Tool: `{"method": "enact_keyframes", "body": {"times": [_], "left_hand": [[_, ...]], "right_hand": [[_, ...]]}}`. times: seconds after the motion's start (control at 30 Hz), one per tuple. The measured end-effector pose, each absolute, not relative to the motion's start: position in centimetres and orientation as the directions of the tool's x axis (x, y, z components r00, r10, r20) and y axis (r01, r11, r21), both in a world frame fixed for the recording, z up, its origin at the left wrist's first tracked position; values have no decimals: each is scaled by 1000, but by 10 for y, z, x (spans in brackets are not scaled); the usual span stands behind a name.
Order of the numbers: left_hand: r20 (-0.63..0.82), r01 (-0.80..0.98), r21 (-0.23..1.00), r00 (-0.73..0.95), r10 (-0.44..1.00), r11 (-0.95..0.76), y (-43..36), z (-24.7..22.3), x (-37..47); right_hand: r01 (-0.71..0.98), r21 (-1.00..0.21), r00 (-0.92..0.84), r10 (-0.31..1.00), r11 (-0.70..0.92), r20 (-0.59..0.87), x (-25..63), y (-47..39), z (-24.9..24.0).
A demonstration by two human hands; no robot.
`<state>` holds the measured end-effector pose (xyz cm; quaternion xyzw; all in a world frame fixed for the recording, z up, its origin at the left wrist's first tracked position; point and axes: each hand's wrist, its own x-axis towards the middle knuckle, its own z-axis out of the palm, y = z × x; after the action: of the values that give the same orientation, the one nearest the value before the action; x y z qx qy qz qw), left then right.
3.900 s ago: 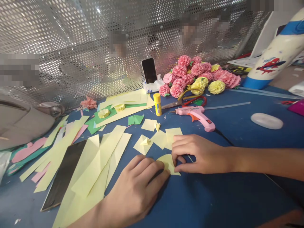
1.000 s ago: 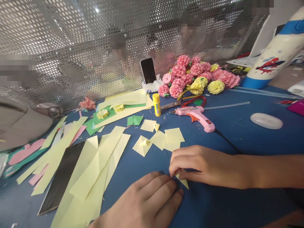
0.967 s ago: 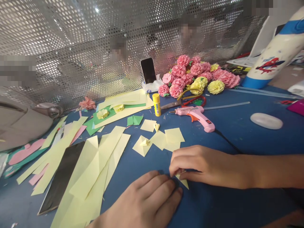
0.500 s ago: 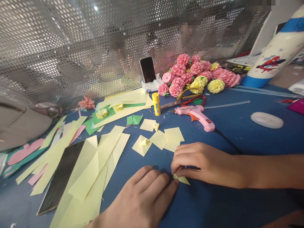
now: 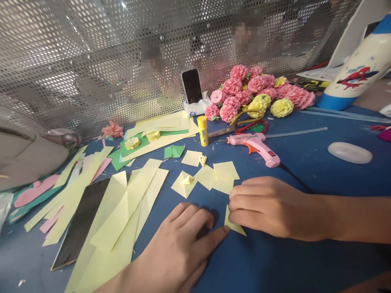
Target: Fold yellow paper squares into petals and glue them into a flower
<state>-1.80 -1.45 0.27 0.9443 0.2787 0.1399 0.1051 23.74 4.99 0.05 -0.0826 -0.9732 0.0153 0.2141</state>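
A small folded piece of yellow paper [image 5: 235,228] lies on the blue table between my two hands. My right hand [image 5: 269,207] is closed over its right side, with the fingertips hidden behind the knuckles. One outstretched digit of my left hand [image 5: 183,240] touches the paper's left corner, while that hand's other fingers are loosely bent and apart from it. Just beyond are several yellow paper squares [image 5: 226,171]. One square [image 5: 180,189] carries a small folded piece [image 5: 187,180], and another folded piece [image 5: 202,160] lies beside a square further back.
Long yellow strips [image 5: 122,211] and a dark flat panel [image 5: 81,224] lie at left. Behind the squares are a glue stick [image 5: 203,131], scissors [image 5: 224,130], a pink glue gun [image 5: 256,147] with its cord, a white oval object [image 5: 350,152], paper flowers [image 5: 235,87], a phone [image 5: 192,86] and a bottle [image 5: 356,77].
My right hand has shifted slightly right and up. My left hand's fingers have spread, leaving one digit on the paper, and more of the folded paper shows. The view has shifted slightly.
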Motion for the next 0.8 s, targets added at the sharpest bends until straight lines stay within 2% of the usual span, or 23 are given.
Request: {"method": "enact_keyframes", "body": {"times": [0.17,0.4,0.67,0.8], "left_hand": [[210,501,299,796,568,-812,-14,4,-20],[202,501,340,788,582,-796,-12,3,-20],[250,471,291,803,541,-833,-10,-1,-22],[236,476,253,814,531,-843,-10,-1,-21]], "right_hand": [[121,54,-903,87,991,422,237,48,3],[77,95,-918,34,992,395,237,52,2],[52,117,-938,8,992,347,237,53,8],[81,24,-942,69,996,328,240,58,7]]}}
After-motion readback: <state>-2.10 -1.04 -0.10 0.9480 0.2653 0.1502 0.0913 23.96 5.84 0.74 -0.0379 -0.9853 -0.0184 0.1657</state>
